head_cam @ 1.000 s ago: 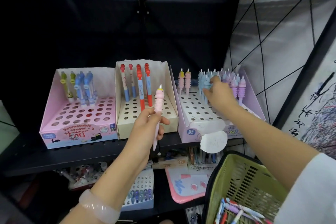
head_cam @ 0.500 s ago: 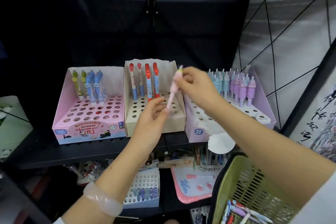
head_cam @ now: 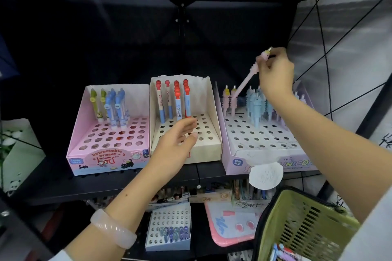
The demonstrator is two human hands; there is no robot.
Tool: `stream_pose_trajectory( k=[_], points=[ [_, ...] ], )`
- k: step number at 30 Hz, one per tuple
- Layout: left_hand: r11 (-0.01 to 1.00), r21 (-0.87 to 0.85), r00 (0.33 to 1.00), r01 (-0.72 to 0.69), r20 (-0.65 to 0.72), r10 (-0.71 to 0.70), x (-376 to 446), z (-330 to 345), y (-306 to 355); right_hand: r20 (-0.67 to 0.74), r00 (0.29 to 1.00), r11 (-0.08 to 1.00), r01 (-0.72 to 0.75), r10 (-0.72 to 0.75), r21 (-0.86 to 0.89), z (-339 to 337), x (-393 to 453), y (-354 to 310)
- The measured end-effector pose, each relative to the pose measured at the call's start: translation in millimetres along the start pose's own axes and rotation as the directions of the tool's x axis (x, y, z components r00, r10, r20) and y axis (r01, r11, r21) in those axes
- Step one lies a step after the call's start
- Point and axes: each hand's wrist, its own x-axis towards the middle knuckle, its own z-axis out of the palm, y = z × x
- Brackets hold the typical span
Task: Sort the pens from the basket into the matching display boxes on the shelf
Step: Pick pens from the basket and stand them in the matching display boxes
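From the head camera, the right hand [head_cam: 275, 72] pinches the top of a pink unicorn pen [head_cam: 247, 79], which slants down and to the left with its tip just above the back left rows of the lilac unicorn box [head_cam: 269, 161]. The left hand [head_cam: 177, 142] holds nothing; its fingers lie spread and relaxed in front of the cream box [head_cam: 206, 148].

The step in hand looks like seating this pen among its own kind. To do it well, I judge the pen should be tipped closer to upright before it goes down, with the tip aimed at a free hole next to the two pink pens [head_cam: 230, 99] already standing at the back left. Coming in at a slant risks nudging those neighbours or catching the edge of a hole.

Room is tight at the back: the blue unicorn pens [head_cam: 256, 105] stand just right of the target, and the box's tall left wall rises close on the other side. The front rows of holes are free, so approach from the front and above is the open path. The green basket [head_cam: 305, 224] sits at lower right below the shelf [head_cam: 106, 184], under the right forearm, with more pens in its bottom. The pink eraser box [head_cam: 110, 161] stands at the left, well apart from the work.
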Motion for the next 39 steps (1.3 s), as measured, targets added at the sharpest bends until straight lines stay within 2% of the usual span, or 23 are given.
stream_pose_trajectory(
  k=[5, 10, 14, 18, 23, 28, 33, 39],
  points=[
    [0.998, 0.053, 1.000, -0.026, 0.012, 0.025, 5.7, 6.0, -0.2, 0.224, 0.971, 0.953, 0.146, -0.086, -0.265, 10.9, -11.9, 15.1],
    [0.997, 0.068, 0.999, -0.031, 0.038, 0.028, 8.4, 8.4, 0.0, 0.204, 0.961, 0.921, 0.243, -0.185, -0.306, 15.3, -14.2, 24.7],
    [0.997, 0.069, 0.999, -0.025, 0.028, 0.023, 9.6, 8.1, -1.9, 0.226, 0.954, 0.922, 0.258, -0.196, -0.290, 13.8, -10.6, 29.3],
    [0.998, 0.059, 0.999, -0.037, 0.028, 0.036, 11.0, 11.0, -2.3, 0.296, 0.944, 0.912, 0.245, -0.147, -0.329, 18.6, -13.5, 40.8],
    [0.998, 0.055, 0.999, -0.043, 0.030, 0.041, 12.8, 15.0, -2.4, 0.249, 0.959, 0.875, 0.235, -0.137, -0.424, 25.2, -8.9, 49.8],
    [0.998, 0.041, 0.999, -0.041, 0.034, 0.040, 12.2, 20.0, -0.4, 0.293, 0.954, 0.860, 0.206, -0.070, -0.467, 27.6, -5.2, 50.8],
    [0.997, 0.045, 0.997, -0.066, 0.030, 0.065, 8.9, 24.0, 4.7, 0.473, 0.881, 0.779, 0.294, 0.003, -0.553, 30.1, -10.0, 48.6],
    [0.997, 0.036, 0.997, -0.068, 0.037, 0.066, 6.7, 21.0, 7.6, 0.505, 0.863, 0.729, 0.342, 0.007, -0.593, 26.8, -8.7, 50.1]
  ],
)
